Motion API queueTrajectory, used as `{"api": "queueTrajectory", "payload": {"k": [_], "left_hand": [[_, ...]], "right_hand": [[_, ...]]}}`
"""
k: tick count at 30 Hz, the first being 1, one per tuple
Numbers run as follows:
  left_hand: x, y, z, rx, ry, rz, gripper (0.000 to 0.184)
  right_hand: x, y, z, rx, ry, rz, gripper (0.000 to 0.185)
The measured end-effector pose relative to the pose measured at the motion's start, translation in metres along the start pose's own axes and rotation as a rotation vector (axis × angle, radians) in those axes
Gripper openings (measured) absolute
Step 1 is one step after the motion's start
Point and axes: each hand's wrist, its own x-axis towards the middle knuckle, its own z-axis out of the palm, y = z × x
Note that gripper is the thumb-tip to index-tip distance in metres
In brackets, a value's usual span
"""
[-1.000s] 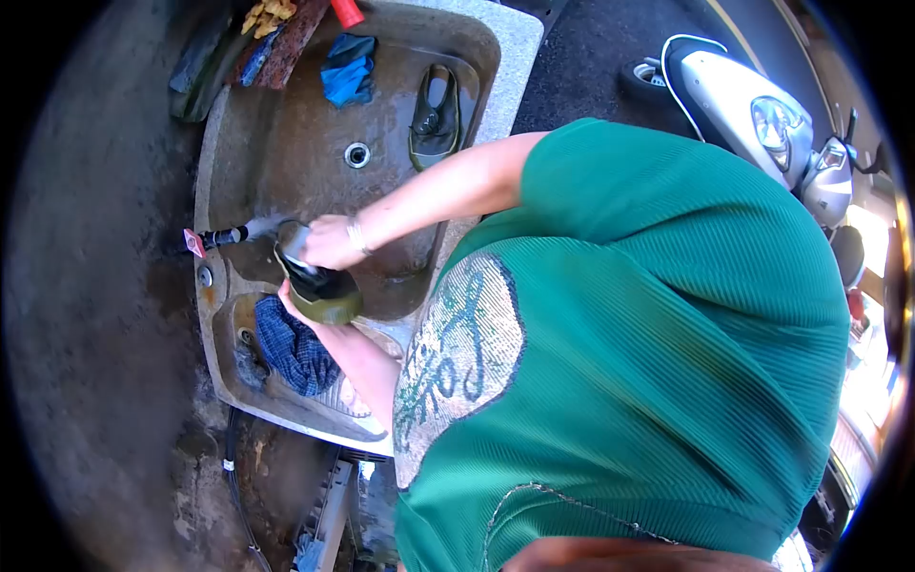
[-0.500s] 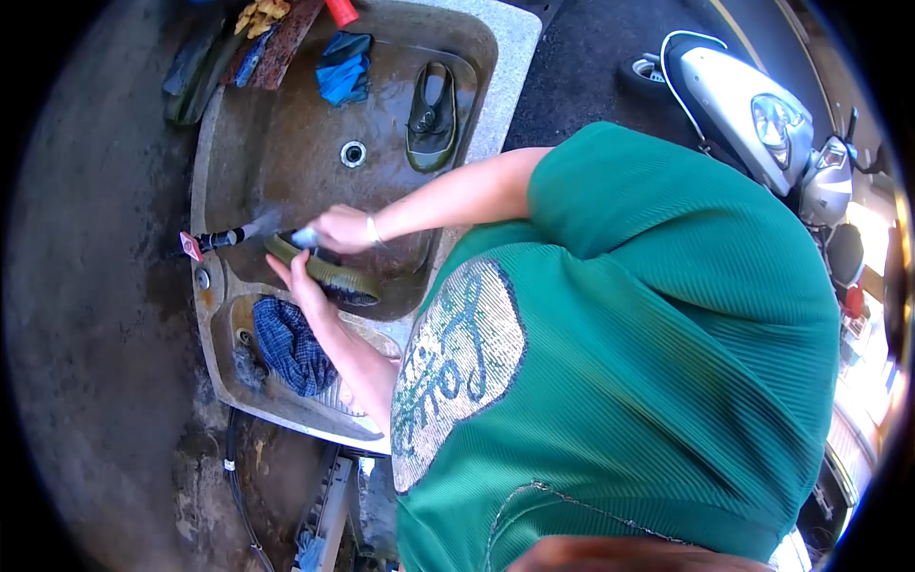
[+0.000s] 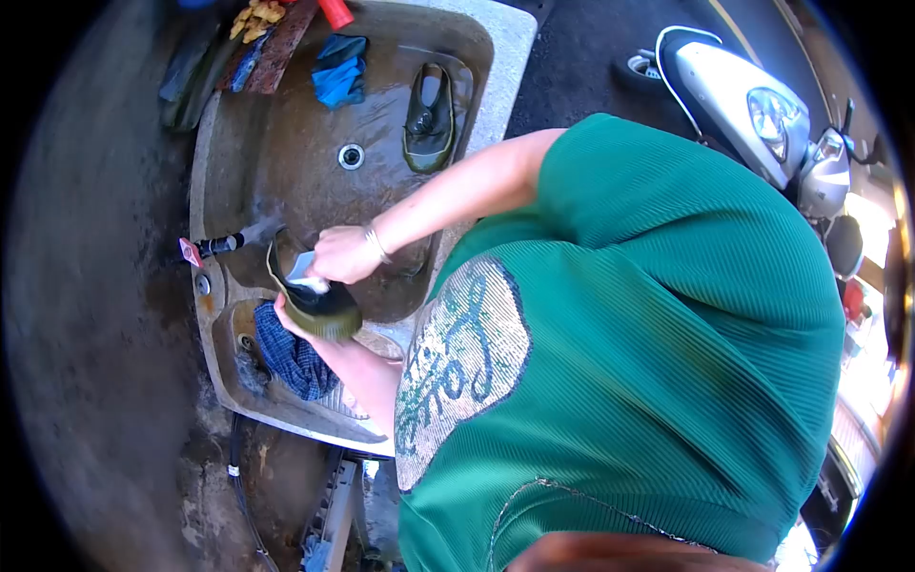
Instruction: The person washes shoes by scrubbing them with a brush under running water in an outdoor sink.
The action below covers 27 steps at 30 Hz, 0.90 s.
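Over the stone sink (image 3: 286,157), the left grip (image 3: 291,313) wraps a shoe (image 3: 329,311) slanting lengthwise from the tap (image 3: 225,243) toward the shirt (image 3: 658,296), while the right grip (image 3: 345,255) pinches a pale object (image 3: 307,278) beside its upper.

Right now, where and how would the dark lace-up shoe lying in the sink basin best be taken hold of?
Likely by the heel collar of the dark lace-up shoe, pinched from above, on the side toward the drain. It lies sole-down with its opening facing up, so the collar is exposed; the basin's near rim runs close along its other side.
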Motion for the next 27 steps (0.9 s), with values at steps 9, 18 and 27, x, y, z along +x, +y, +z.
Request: {"api": "queueTrajectory", "payload": {"k": [9,18,27], "left_hand": [[0.025,0.003,-0.027,-0.190,-0.197,0.055,0.068],[0.098,0.011,-0.059,-0.114,0.021,0.298,0.063],[0.110,0.016,-0.045,-0.315,-0.191,0.259,0.067]], "right_hand": [[0.033,0.010,0.008,-0.143,-0.114,-0.091,0.013],[0.095,0.041,0.016,-0.216,-0.126,-0.124,0.010],[0.116,0.050,0.011,-0.288,-0.195,-0.002,0.012]]}}
